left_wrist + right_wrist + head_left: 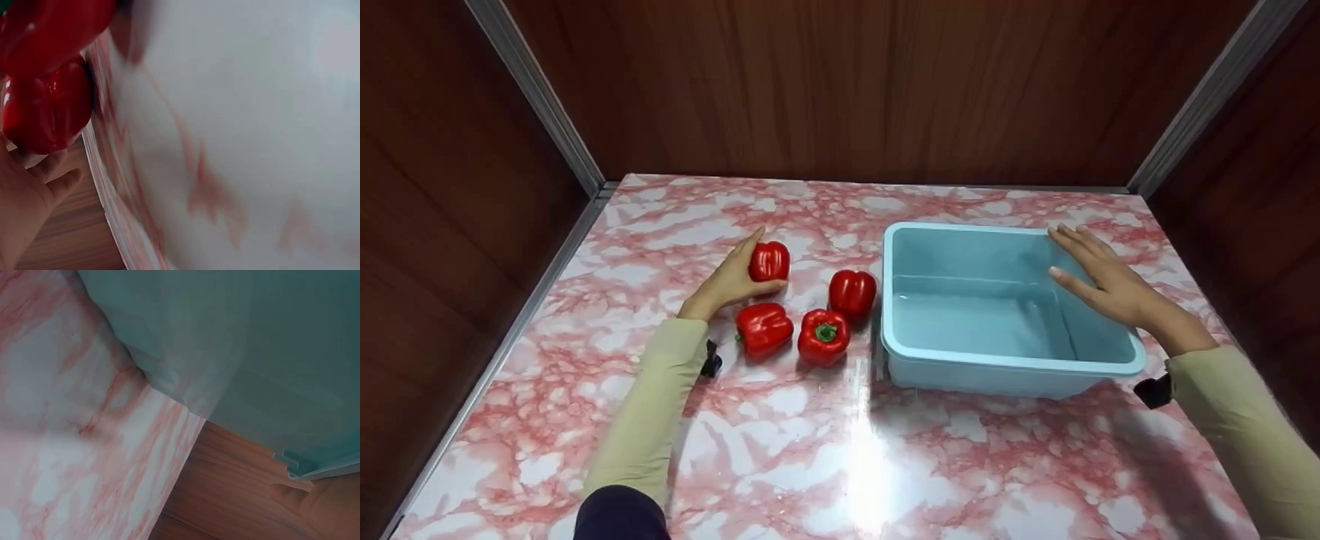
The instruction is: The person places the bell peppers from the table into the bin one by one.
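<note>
My left hand is around a red bell pepper, thumb at its near side and fingers at its far side. This pepper appears beside the fingers in the left wrist view. Just nearer lies another red pepper, its stem to the left. A third stands with its green stem up, and one more red pepper sits close to the light blue bin. My right hand, fingers straight and thumb spread, is at the bin's right side, overlapping the rim.
The peppers and bin are on a red-and-white marbled table. Dark wood panels rise behind it and at both sides, with metal strips at the corners. The bin's inside floor shows no contents.
</note>
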The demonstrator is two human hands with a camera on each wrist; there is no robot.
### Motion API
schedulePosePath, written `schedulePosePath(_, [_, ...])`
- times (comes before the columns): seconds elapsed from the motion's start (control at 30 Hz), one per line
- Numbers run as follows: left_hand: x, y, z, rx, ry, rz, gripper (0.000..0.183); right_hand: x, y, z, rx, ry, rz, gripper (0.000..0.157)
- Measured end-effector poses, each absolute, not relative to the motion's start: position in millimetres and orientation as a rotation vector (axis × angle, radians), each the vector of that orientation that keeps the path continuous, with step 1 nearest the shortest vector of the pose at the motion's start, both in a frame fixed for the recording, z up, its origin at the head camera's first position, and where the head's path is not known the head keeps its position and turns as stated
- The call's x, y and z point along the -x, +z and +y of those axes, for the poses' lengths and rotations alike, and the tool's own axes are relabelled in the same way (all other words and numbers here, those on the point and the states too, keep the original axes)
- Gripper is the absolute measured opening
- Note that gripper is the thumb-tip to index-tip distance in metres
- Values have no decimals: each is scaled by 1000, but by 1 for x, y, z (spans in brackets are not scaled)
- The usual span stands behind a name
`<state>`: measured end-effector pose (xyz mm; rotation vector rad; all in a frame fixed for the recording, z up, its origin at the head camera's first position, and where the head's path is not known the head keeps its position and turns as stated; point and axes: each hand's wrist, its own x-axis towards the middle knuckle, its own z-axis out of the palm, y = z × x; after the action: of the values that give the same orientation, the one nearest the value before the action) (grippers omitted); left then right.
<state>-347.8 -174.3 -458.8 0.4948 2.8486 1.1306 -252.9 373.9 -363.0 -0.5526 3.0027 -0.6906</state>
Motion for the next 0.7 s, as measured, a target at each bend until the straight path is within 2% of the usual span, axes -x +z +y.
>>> schedulePosePath(0.7, [351,-466,-175,-553,1273,2780,107,252,-362,374,533,-739,2992,63])
